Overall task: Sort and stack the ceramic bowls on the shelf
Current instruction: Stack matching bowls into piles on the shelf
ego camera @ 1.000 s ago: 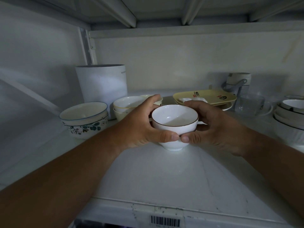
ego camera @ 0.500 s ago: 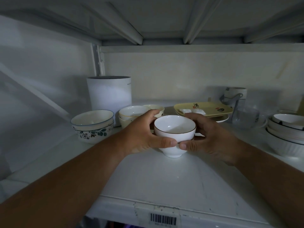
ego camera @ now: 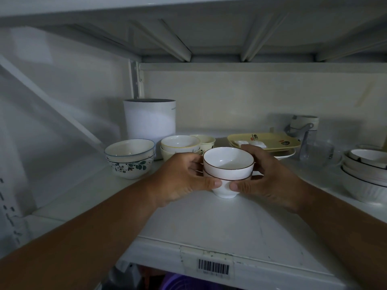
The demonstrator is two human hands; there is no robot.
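left hand [ego camera: 180, 181] gripped stacked brown-rimmed bowls [ego camera: 228, 170] | right hand [ego camera: 266, 178] gripped same stack, fingers curled round | stack stood on shelf [ego camera: 209, 227] | floral bowl stack [ego camera: 129, 158] to the left

Both hands [ego camera: 228, 181] curled, thumbs forward

Light: dim, cool | Back wall [ego camera: 240, 97]: plain off-white | Upright post [ego camera: 136, 80]: white, slotted | Overhead shelf underside [ego camera: 209, 34]: ribbed | Front edge: barcode label [ego camera: 213, 266]
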